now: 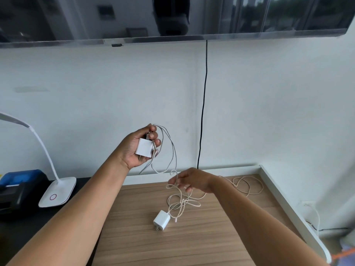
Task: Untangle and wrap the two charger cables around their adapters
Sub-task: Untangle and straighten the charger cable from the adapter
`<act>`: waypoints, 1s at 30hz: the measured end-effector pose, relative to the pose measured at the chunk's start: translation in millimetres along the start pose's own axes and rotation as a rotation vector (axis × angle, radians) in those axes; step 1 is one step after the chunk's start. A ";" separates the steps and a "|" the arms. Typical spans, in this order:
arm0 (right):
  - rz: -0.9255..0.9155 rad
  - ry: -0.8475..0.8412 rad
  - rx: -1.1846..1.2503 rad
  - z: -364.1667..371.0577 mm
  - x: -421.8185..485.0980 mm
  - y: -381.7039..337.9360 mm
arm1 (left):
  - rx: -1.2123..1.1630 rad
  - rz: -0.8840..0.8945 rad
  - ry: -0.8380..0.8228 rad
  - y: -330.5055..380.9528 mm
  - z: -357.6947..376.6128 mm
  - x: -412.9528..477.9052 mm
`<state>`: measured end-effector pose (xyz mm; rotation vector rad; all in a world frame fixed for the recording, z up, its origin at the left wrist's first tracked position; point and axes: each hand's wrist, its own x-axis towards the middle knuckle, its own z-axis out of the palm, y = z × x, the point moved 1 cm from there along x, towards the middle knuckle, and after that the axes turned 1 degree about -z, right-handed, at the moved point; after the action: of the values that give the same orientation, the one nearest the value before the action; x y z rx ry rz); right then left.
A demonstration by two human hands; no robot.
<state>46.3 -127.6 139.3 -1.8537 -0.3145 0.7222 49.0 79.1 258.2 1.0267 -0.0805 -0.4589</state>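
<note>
Plain white painted wall (96,83) behind, evenly lit. High across it, wide glossy dark panel (192,16) mirroring windows and greenery. Thin black cord (204,112) hanging straight down toward light wood-grain desk with raised white rim (192,246). At left, black side surface (28,227) bearing white gooseneck desk lamp (57,192) and blue-and-black boxy device (21,181).

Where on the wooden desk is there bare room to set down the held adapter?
The desk is bare nearer than the lying adapter, between the forearms, and left of it. Crowded: the cable tangle under the right hand, and loops at back right.
</note>
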 end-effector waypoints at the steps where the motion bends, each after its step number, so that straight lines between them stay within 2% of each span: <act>1: -0.017 0.032 -0.015 0.0 -0.1 -1.0 | -0.004 0.009 0.002 4.1 -0.8 -0.6; 6: -0.120 0.234 -0.015 -13.1 -9.4 -11.6 | 0.045 0.038 0.037 21.5 -10.6 -5.1; 10: -0.147 0.331 0.010 -21.0 -10.5 -24.3 | 0.095 0.026 0.068 21.3 -12.9 -5.1; 12: -0.138 0.419 -0.186 -22.5 -4.5 -26.7 | 0.085 0.032 0.074 18.5 -11.5 -2.5; 14: -0.100 0.550 -0.568 -21.2 -0.8 -28.8 | 0.051 0.047 0.068 16.7 -10.1 0.8; 16: -0.075 0.572 -0.709 -20.4 -0.4 -32.2 | 0.018 0.063 0.061 16.5 -10.0 3.8; 19: 0.036 0.521 -0.623 -26.3 0.0 -35.5 | -0.037 0.083 0.049 19.0 -10.9 5.2; 21: 0.078 0.531 -0.446 -32.7 -0.7 -34.9 | -0.083 0.097 0.044 22.6 -12.0 4.6; 23: 0.061 0.546 -0.295 -35.4 -3.6 -33.3 | -0.138 0.103 0.056 26.1 -15.5 4.0; 27: -0.009 0.539 -0.351 -35.9 -3.8 -27.6 | -0.198 0.123 0.080 28.5 -25.2 5.1; 30: -0.076 0.488 -0.239 -35.4 -3.2 -28.3 | -0.251 0.150 0.102 30.5 -29.8 5.8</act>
<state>68.8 -144.8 174.8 -2.1602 -0.1553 0.1679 72.5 113.9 267.3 0.7894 -0.0084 -0.2712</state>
